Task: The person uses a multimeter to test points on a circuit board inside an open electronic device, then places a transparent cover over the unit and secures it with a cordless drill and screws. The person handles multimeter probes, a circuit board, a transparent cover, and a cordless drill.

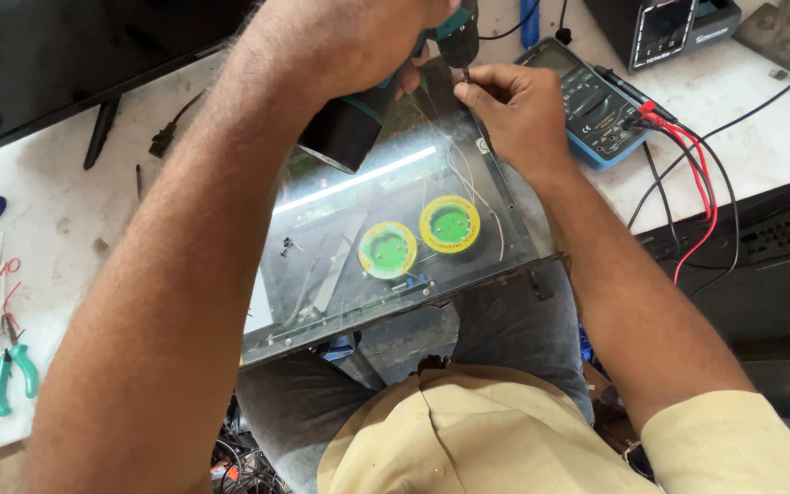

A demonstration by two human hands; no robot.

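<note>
Fingers (468, 84) of right hand (518, 110) pinched on screw beneath drill (368, 110) gripped in left hand (340, 37).

Screwdriver (372, 101) tip behind right-hand fingers (496, 87).

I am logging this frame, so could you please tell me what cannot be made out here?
Head view only:
- Drill: the left hand hides its handle.
- Drill tip: too small; right hand fingers cover what they pinch.
- Panel: glare washes out the surface.
- Monitor: cut off by the edge.
</note>
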